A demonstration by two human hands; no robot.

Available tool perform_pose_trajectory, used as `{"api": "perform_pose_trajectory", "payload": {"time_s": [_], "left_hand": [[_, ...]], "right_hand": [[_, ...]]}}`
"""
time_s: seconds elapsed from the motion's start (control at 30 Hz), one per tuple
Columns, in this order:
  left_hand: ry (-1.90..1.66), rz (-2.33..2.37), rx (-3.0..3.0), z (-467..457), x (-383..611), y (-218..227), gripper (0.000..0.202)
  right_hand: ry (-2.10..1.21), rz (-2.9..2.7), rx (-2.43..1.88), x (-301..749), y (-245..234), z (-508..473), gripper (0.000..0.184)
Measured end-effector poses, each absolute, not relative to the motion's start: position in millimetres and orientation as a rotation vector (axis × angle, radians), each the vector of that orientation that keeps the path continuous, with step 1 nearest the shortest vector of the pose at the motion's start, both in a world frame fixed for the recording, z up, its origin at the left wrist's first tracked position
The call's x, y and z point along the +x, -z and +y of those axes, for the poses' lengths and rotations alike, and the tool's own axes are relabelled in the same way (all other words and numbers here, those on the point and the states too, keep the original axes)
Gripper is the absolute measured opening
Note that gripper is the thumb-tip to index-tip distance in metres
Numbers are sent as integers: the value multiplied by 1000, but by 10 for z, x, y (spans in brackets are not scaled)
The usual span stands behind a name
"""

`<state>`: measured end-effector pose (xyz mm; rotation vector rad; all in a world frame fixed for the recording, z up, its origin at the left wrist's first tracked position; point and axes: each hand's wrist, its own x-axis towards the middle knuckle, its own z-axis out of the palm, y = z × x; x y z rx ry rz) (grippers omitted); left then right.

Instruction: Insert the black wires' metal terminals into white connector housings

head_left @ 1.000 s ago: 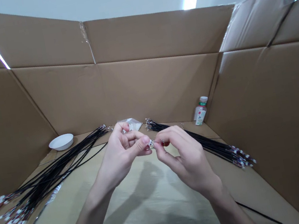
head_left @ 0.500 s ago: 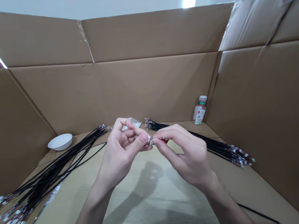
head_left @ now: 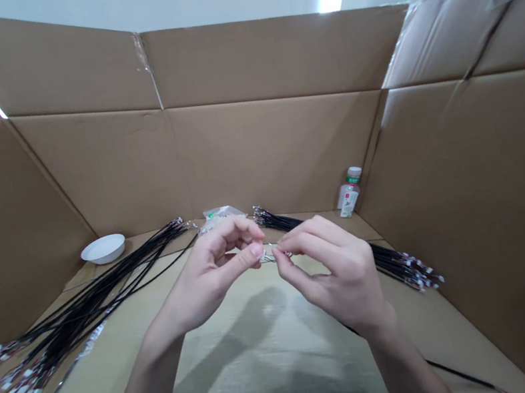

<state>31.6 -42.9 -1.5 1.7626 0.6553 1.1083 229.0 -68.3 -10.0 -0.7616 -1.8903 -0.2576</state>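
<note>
In the head view my left hand (head_left: 210,277) is raised over the middle of the table, its thumb and fingertips closed on a small white connector (head_left: 263,255). Facing it, my right hand (head_left: 333,268) pinches thin wires (head_left: 289,253) just to the right of the connector. Fine strands cross the narrow gap between the two hands. Behind my right wrist a black cable (head_left: 459,373) emerges and runs to the lower right of the table. The exact join of wires and connector is too small to make out.
A bundle of black cables (head_left: 95,314) with white plugs lies at left, and another cable bundle (head_left: 407,266) at right. A white bowl (head_left: 103,250), a clear plastic bag (head_left: 222,214) and a bottle (head_left: 349,193) stand along the back. Tall cardboard walls (head_left: 280,153) surround the table.
My hands have drawn slightly apart, and a gap with strands now shows between the fingertips. The left hand has lowered a little, uncovering more of the plastic bag.
</note>
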Motion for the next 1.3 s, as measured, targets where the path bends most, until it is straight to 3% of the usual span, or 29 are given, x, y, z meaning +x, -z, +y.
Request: {"api": "perform_pose_trajectory", "payload": {"time_s": [0.3, 0.53, 0.63, 0.73, 1.03, 1.3], "left_hand": [[-1113, 774, 1896, -440, 313, 17, 22], [-1145, 701, 1898, -489, 308, -47, 23], [-1152, 664, 1826, -486, 327, -44, 20], [-1170, 620, 1671, -449, 352, 2, 16], [-1053, 544, 1362, -309, 450, 123, 40], [-1000, 524, 1135, -287, 503, 137, 44]], "right_hand": [[217, -1932, -721, 2271, 128, -660, 18], [-820, -1718, -807, 2283, 36, -688, 17], [-1026, -1588, -795, 2280, 41, -657, 20], [-1022, -1547, -770, 2276, 64, -632, 21], [-693, -1673, -818, 2288, 40, -686, 16], [-579, -1715, -823, 2290, 20, -697, 17]]}}
